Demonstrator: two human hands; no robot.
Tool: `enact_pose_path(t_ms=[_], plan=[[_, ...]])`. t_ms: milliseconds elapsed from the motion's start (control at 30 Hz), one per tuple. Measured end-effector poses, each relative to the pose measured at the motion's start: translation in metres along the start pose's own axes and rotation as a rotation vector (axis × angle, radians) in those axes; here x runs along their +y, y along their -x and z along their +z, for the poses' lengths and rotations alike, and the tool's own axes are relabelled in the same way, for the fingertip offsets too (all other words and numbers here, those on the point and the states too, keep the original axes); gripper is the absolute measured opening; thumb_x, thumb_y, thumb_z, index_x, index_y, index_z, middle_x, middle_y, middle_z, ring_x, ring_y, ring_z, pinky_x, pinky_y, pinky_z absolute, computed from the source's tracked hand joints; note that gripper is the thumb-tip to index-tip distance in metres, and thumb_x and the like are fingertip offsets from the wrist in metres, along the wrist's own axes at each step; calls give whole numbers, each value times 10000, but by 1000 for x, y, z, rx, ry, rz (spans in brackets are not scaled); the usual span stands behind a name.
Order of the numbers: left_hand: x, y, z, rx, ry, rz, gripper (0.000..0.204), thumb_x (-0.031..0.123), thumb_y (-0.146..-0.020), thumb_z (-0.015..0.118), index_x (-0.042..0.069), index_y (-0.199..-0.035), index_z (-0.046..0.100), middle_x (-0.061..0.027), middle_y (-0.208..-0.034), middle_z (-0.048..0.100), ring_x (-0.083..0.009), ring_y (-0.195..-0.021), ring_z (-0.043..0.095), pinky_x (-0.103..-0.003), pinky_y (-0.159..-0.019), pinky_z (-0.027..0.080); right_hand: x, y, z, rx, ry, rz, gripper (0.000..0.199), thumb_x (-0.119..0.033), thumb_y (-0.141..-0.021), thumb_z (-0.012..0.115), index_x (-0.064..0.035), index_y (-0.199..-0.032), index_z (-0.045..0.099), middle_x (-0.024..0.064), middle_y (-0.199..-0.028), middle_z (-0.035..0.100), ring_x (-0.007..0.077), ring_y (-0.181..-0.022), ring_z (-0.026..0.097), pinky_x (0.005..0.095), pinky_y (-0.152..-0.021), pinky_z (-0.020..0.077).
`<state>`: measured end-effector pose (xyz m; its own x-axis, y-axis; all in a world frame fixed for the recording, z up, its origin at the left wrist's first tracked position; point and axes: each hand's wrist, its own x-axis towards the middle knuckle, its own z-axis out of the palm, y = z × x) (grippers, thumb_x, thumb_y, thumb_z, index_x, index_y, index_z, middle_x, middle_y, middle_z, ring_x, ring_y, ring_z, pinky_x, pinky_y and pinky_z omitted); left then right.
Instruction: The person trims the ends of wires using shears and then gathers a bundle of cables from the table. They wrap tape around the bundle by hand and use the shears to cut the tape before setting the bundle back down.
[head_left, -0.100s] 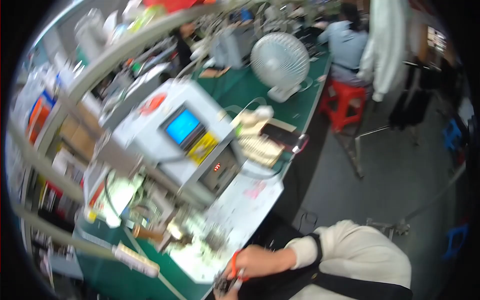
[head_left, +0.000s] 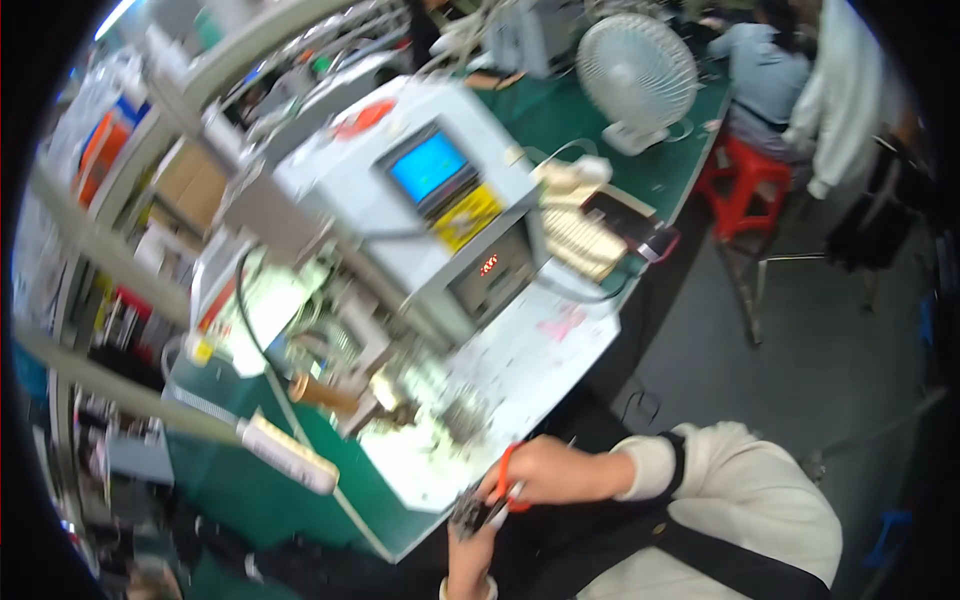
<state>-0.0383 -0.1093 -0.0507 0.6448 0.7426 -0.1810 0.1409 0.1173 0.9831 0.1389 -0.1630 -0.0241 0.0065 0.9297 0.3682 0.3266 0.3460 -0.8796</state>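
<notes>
My right hand point(head_left: 545, 468) is closed around a hand tool with orange looped handles point(head_left: 508, 472); whether it is scissors or pliers is unclear. Just below it, my left hand point(head_left: 472, 552) grips a dark grey clump of small parts point(head_left: 468, 515), too blurred to name. The tool's front end meets or lies close to this clump, and the fingers partly cover both. Both hands are over my lap, off the near edge of a white work sheet point(head_left: 575, 345) with dark specks on it.
A grey machine point(head_left: 345, 180) with a blue screen stands on the green table point(head_left: 240, 490). A lamp point(head_left: 290, 455) hangs at left, near a wooden handle point(head_left: 325, 393). Beyond are a white fan point(head_left: 637, 75), a phone point(head_left: 620, 215) and a person point(head_left: 765, 75) on a red stool point(head_left: 745, 190).
The whole view has swung, so the machine, fan and table sit further right and higher. More of my left hand and wrist shows. Both hands keep their hold.
</notes>
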Motion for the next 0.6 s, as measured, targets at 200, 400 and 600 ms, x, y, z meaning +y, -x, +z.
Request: enact_pose_path(t_ms=[200, 400, 600], plan=[[25, 1, -4, -178, 208, -189, 197, -20, -742, 597, -7, -936, 563, -51, -844, 582, -120, -725, 547, -242, -689, 425, 1, -9, -2, -73, -266, 334, 152, -45, -658, 576, -18, -805, 608, 146, -724, 596, 287, -642, 577, 314, -583, 462], [11, 21, 10, 122, 30, -147, 173, -12, -736, 620, -17, -899, 561, -34, -799, 567, -113, -698, 529, -224, -652, 416, 12, 5, 7, -147, 67, 261, 129, -93, -743, 571, 23, -800, 567, 137, -683, 587, 211, -624, 598, 294, -535, 460], [-2, 22, 6, 234, -85, 217, 141, -20, -722, 625, 1, -848, 566, -53, -758, 556, -108, -594, 499, -210, -545, 389, -6, -8, 0, -392, -645, 943, 172, -128, -743, 587, 17, -831, 555, 115, -679, 572, 214, -603, 587, 279, -539, 461]])
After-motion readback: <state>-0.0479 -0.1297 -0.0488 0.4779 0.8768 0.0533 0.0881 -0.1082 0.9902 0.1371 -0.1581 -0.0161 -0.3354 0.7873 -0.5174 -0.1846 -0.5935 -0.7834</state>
